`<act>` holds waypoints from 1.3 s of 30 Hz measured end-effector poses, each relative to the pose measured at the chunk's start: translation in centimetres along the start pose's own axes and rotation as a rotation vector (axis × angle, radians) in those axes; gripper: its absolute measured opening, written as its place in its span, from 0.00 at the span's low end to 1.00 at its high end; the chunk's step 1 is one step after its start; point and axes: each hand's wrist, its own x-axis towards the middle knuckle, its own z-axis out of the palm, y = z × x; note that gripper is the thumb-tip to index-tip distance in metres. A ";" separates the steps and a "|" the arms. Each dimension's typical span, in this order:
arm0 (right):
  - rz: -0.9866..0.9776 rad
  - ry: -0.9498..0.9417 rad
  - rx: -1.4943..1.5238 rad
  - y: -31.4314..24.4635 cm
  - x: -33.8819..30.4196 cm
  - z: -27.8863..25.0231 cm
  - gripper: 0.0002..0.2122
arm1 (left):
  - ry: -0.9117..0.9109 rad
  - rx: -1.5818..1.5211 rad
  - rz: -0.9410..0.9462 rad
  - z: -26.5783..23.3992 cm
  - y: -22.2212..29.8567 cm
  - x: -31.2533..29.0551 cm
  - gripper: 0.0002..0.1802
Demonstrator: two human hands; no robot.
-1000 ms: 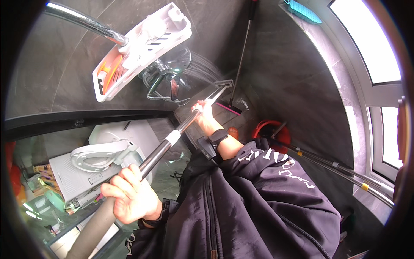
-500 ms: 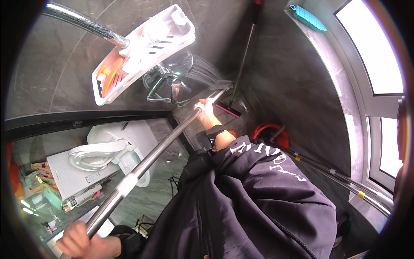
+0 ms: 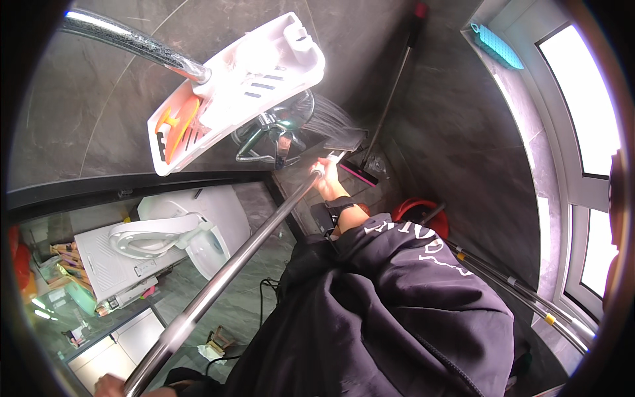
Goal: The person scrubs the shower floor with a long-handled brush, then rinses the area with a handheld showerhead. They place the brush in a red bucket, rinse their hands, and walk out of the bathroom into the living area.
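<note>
A long metal pole (image 3: 231, 268) runs slantwise across the view. My right hand (image 3: 325, 181) is closed around its upper part, near a flat grey head (image 3: 346, 140) at the far end. At the lower left edge, my left hand (image 3: 111, 385) is wrapped round the pole's near end and partly cut off by the frame. Fine streaks of water (image 3: 331, 114) fall toward the flat head from beside the chrome shower fixture (image 3: 268, 135). A pink-edged broom head (image 3: 359, 173) stands just beyond my right hand.
A white shower shelf (image 3: 254, 89) on a chrome pipe (image 3: 132, 41) juts out above, holding an orange item (image 3: 178, 130). A red bucket (image 3: 421, 210) and several poles (image 3: 509, 284) lie to the right. A toilet (image 3: 155, 235) shows at left behind glass. A turquoise brush-like item (image 3: 497, 47) rests by the window.
The whole view has shifted slightly, moving the surroundings rightward and down. My left hand has moved lower, toward the frame's bottom edge, with the pole. Both hands keep their hold.
</note>
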 end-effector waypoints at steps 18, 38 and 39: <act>0.084 -0.066 0.057 4.3 -7.1 2.5 0.03 | -0.083 0.032 -0.006 -2.5 -19.0 -6.0 0.14; -0.054 -0.075 -0.050 5.3 -12.4 4.1 0.03 | -0.022 0.014 -0.149 -2.1 -21.2 -8.1 0.09; -0.061 -0.098 -0.079 5.3 -12.4 4.1 0.04 | -0.012 0.012 -0.152 -2.0 -20.8 -8.1 0.09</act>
